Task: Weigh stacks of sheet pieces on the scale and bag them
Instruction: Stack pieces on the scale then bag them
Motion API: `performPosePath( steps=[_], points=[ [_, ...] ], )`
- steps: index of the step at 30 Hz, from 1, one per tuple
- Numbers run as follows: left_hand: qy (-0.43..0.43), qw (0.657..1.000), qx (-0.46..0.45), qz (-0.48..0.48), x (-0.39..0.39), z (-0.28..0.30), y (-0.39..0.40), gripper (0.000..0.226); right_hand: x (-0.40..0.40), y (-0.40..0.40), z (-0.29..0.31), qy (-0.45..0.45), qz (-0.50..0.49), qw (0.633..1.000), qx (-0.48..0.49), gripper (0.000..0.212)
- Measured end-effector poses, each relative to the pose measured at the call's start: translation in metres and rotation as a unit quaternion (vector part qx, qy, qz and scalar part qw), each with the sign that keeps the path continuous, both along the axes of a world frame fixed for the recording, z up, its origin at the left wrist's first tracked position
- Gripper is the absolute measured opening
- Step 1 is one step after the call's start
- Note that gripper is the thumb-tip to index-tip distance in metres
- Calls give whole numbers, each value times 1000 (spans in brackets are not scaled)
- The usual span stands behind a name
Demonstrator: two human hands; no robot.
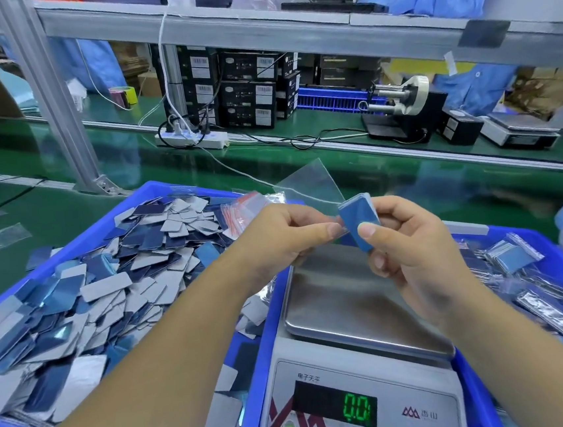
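Above the scale (pixel 355 313), my right hand (pixel 411 252) grips a small stack of blue sheet pieces (pixel 358 218) between thumb and fingers. My left hand (pixel 286 237) pinches a clear plastic bag (pixel 311 184) whose mouth meets the stack's left edge. The steel pan is bare and the display (pixel 359 409) reads 0.0. A blue tray (pixel 80 243) on the left holds a heap of loose blue and grey sheet pieces (pixel 114 281), with a bundle of red-striped bags (pixel 242 210) at its far side.
A blue tray (pixel 552 256) on the right holds several filled bags (pixel 514 256). The green conveyor belt (pixel 442 180) runs behind, with a power strip (pixel 194 139), black boxes (pixel 248 92), a tape dispenser (pixel 403 105) and an aluminium frame post (pixel 52 97).
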State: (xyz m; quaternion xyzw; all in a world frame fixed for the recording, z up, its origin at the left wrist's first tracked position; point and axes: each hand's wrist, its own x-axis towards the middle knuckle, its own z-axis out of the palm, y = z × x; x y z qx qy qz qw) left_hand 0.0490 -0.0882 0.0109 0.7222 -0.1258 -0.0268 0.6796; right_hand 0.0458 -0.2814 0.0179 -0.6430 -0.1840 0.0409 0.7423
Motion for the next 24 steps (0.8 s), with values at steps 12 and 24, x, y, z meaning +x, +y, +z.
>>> performPosePath(
  steps=[12, 24],
  points=[
    [27, 984, 112, 132, 8, -8, 4, 16, 11, -13, -6, -235, -67, 883, -401, 24],
    [21, 980, 46, 194, 10, -10, 0, 45, 9, -11, -10, -239, 22, 827, -509, 20]
  ],
)
